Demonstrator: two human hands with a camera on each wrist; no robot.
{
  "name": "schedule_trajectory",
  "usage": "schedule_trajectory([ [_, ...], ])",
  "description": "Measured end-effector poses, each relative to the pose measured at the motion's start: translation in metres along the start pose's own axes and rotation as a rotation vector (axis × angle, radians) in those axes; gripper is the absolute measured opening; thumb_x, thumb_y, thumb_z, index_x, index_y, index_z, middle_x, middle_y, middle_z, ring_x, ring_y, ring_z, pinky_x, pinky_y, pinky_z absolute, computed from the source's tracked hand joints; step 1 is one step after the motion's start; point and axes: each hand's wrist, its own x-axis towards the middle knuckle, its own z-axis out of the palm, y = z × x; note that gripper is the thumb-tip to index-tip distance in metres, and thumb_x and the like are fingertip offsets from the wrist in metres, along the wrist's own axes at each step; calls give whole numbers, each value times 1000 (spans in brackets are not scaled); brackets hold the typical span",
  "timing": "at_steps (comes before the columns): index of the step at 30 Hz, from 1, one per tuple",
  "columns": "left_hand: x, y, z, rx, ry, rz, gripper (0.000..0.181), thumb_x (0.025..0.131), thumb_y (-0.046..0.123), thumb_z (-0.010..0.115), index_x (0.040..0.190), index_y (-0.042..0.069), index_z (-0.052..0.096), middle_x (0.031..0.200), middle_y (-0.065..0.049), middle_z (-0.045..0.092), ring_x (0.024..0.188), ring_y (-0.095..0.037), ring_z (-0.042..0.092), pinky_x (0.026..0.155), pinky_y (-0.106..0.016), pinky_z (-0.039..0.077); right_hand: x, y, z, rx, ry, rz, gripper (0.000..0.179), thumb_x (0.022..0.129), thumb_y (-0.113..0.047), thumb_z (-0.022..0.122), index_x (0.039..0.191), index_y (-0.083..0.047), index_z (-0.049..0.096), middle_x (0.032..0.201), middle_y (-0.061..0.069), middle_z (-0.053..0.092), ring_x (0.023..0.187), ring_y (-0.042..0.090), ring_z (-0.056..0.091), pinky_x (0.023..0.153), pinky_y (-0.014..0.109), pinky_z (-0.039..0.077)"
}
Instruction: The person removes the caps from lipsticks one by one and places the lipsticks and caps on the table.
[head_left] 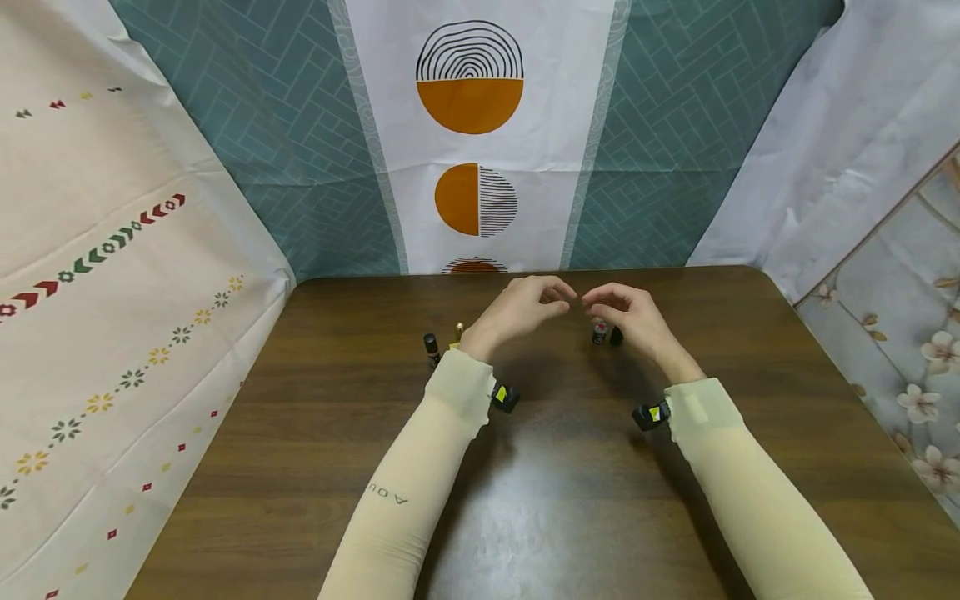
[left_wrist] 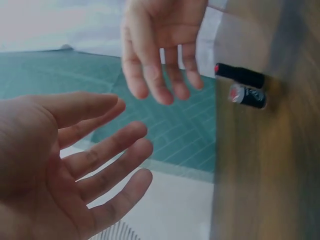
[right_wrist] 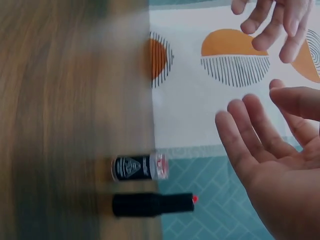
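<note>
My left hand point(head_left: 521, 308) hovers above the far part of the table, its fingers loosely bent and nothing in them. Facing it across a small gap is my right hand point(head_left: 633, 315), which is likewise bare. Below the right hand stand a small bottle point(right_wrist: 134, 167) with a black label and clear, reddish top, and a slim black tube point(right_wrist: 150, 204) with a red tip. Both are upright and apart from the fingers. By the left wrist in the head view are a black cylinder point(head_left: 431, 345) and a gold-topped item point(head_left: 460, 328), partly hidden by the arm.
The brown wooden table point(head_left: 555, 500) ends at a patterned teal and white curtain point(head_left: 300, 125). A scrap of yellow point(head_left: 453, 346) shows beside the left wrist. White patterned cloth point(head_left: 112, 333) hangs at the left, floral cloth point(head_left: 918, 375) at the right.
</note>
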Motion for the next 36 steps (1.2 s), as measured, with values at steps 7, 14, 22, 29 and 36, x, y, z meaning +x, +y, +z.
schedule_trajectory([
  [7,-13,-2,-15,18,-41,17,26,106,22,63,130,14,70,122,-2,72,111,-16,66,98,-35,53,2,2,10,77,-90,28,26,105,-7,62,126,8,65,117,28,67,101,34,71,86,33,58],
  [14,-23,-10,-25,44,-33,-7,26,106,23,64,129,14,70,121,-2,72,113,-19,66,97,-37,53,-4,0,21,89,-168,83,25,104,-9,63,126,3,65,121,27,65,104,33,68,90,38,57],
  [22,-35,-17,-33,44,-37,-40,26,106,23,64,130,15,70,121,-4,72,113,-19,66,97,-39,53,-7,-5,32,110,-187,54,25,104,-7,63,126,6,65,117,15,67,109,42,64,96,52,55],
  [29,-47,-24,-36,67,-59,-64,28,107,23,63,132,12,69,121,-6,73,115,-22,66,100,-41,53,-7,-3,41,118,-202,67,23,105,-9,63,125,1,67,120,17,66,113,43,64,97,51,54],
  [36,-55,-27,-47,134,-128,-76,29,106,24,64,133,14,69,119,-4,74,107,-22,67,95,-40,53,-6,2,50,146,-243,100,27,105,-7,62,130,4,64,127,22,62,118,50,58,102,60,49],
])
